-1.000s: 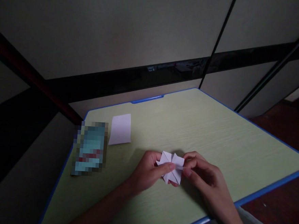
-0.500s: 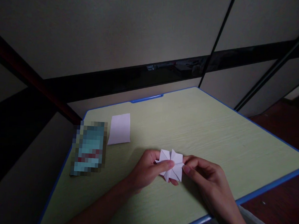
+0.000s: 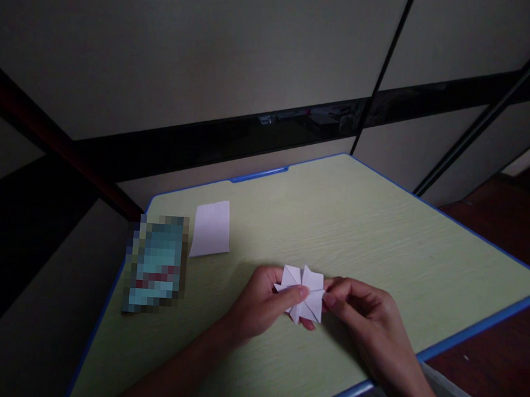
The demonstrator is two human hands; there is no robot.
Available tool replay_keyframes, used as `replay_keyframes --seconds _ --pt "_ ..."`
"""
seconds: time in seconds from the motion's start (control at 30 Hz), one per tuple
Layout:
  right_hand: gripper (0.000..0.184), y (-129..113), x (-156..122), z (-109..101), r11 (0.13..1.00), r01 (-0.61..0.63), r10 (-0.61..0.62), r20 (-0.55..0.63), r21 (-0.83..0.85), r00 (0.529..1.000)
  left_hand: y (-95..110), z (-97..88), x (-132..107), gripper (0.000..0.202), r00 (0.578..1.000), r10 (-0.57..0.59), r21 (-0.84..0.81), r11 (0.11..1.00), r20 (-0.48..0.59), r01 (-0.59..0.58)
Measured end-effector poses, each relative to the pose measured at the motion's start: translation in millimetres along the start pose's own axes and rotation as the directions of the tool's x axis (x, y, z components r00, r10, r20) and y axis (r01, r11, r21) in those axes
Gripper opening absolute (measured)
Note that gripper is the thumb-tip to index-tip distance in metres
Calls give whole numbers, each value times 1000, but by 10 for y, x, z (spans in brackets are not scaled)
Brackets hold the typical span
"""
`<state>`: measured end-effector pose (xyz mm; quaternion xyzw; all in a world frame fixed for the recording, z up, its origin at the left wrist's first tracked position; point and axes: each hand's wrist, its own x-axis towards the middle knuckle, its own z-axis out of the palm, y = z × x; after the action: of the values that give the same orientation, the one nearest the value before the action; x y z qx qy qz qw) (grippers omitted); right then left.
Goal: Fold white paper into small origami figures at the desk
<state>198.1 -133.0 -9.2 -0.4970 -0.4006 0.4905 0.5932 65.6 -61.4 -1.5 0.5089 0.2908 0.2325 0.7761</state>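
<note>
A small folded white paper [image 3: 314, 280], squarish with creases and raised pointed flaps meeting at its middle, is held between my two hands just over the table. My left hand [image 3: 264, 301] is closed on it, thumb pressed on the centre and fingers underneath. My right hand [image 3: 366, 308] pinches the paper's right edge, at a flap, between thumb and forefinger. The fingers below the paper are mostly hidden by it.
On the yellow-green table [image 3: 354, 217] with a blue rim, a white paper sheet [image 3: 211, 228] lies at the left. Beside it is a blurred teal item [image 3: 158, 263] near the left edge. Cabinet panels [image 3: 238, 57] stand right behind the table.
Both hands keep their grip on the folded paper, which has barely shifted. The whole view has moved very slightly.
</note>
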Motion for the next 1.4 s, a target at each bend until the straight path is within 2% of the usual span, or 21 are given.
replay_keyframes --seconds 0.13,0.33,0.47,0.6,0.8,1.0,1.17,1.27,1.4 --pt "15 -5 2 -5 1000 4 -5 32 19 999 -6 0 -17 15 1000 19 38 999 -19 -18" --pt "15 -82 28 29 992 -36 38 15 -117 999 -10 -4 -41 14 999 21 55 998 -33 -19" --pt "22 -51 30 55 989 -90 100 85 -120 991 -26 7 -48 13 1000 10 47 999 -23 -8" --pt "22 -2 10 37 987 -99 117 150 -123 982 -37 7 -46 13 1000 -3 36 999 6 3" --pt "25 -7 -21 -11 981 -158 174 152 -109 973 -25 -46 -31 17 996 -22 53 998 82 18" --pt "24 22 -46 -13 975 -109 143 169 -195 975 29 -29 -31 13 997 -73 98 993 18 71" --pt "24 5 -56 -1 974 -111 146 172 -200 974 43 0 -34 8 995 -94 169 981 -32 98" --pt "25 2 -43 -11 973 -108 144 172 -203 975 47 -14 -31 9 996 -93 194 977 4 91" --pt "25 24 -35 -30 975 -121 154 172 -186 973 60 -50 -26 15 991 -84 205 977 103 61"
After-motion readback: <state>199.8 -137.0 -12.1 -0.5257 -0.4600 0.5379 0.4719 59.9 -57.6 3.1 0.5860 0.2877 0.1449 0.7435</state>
